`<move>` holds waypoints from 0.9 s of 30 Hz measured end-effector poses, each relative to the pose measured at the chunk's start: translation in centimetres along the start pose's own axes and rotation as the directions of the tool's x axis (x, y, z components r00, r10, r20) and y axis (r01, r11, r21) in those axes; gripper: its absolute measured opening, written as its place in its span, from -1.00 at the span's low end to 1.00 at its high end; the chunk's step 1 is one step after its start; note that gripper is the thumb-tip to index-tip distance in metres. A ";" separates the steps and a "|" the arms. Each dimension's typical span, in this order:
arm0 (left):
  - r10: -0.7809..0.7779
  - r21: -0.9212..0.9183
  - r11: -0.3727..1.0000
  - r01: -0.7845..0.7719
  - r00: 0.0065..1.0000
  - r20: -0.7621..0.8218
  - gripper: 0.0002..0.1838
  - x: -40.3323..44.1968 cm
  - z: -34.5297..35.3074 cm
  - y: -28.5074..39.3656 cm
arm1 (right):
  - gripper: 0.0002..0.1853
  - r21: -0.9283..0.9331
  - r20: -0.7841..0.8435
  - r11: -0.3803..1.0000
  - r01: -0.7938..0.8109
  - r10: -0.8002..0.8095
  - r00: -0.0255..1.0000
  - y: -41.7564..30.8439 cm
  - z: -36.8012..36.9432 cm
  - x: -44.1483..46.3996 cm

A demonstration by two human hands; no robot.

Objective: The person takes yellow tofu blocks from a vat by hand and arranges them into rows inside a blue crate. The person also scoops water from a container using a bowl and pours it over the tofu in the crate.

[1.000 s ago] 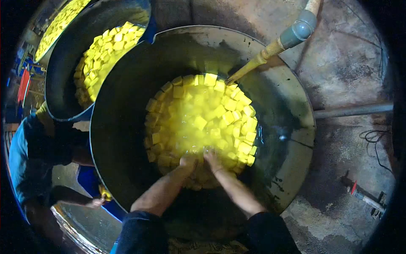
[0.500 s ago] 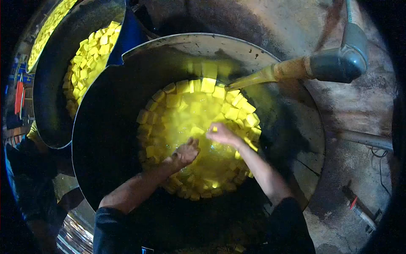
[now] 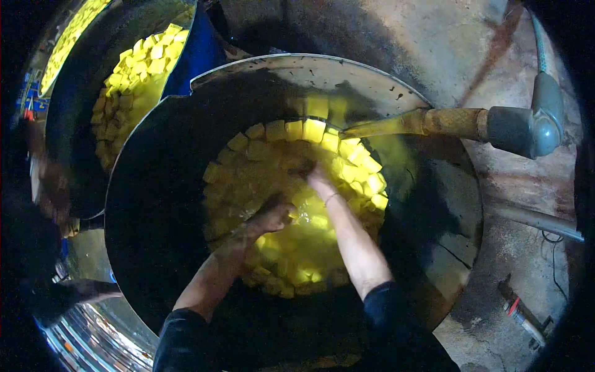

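A big round dark vat (image 3: 149, 204) holds cloudy yellow liquid with many yellow blocks (image 3: 294, 130) packed round its edge. My left hand (image 3: 276, 217) is just over the liquid near the middle, fingers curled round a small yellow piece. Farther up and to the right, my right hand (image 3: 313, 172) reaches down to the liquid. Shadow and the liquid hide its fingers. More blocks (image 3: 365, 164) lie bright along the right side of the liquid.
A pipe (image 3: 458, 122) with a grey elbow (image 3: 546, 124) slopes into the vat from the right. Another vat (image 3: 74, 124) of yellow blocks stands at the upper left. A co-worker's arm (image 3: 93, 290) shows at the lower left. A floor pipe (image 3: 533, 220) lies right.
Both hands came up out of the liquid, then my right hand moved up and down to the surface. My left hand stayed near the middle. The view shifted and the pipe appears farther right.
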State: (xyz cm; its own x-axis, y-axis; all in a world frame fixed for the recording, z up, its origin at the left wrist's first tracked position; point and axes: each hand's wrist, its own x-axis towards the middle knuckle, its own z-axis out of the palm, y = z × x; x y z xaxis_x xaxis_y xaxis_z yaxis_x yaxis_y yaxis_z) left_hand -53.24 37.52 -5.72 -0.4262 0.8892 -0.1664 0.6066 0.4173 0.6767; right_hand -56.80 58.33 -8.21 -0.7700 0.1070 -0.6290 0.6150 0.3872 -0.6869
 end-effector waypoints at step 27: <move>-0.759 -0.388 -0.559 -0.733 0.641 -0.117 -0.61 2.1 -9.9 10.6 | -0.55 -0.308 0.004 0.940 0.148 -0.154 0.988 -4.7 -2.4 -11.6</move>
State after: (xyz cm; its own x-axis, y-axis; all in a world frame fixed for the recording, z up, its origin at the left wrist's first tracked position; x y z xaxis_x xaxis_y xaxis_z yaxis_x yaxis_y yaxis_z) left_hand -54.35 41.92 8.17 -0.8118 0.2312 -0.5362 -0.2869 -0.9577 0.0216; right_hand -51.19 57.41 3.17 -0.8549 0.0423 -0.5170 0.4115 0.6621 -0.6263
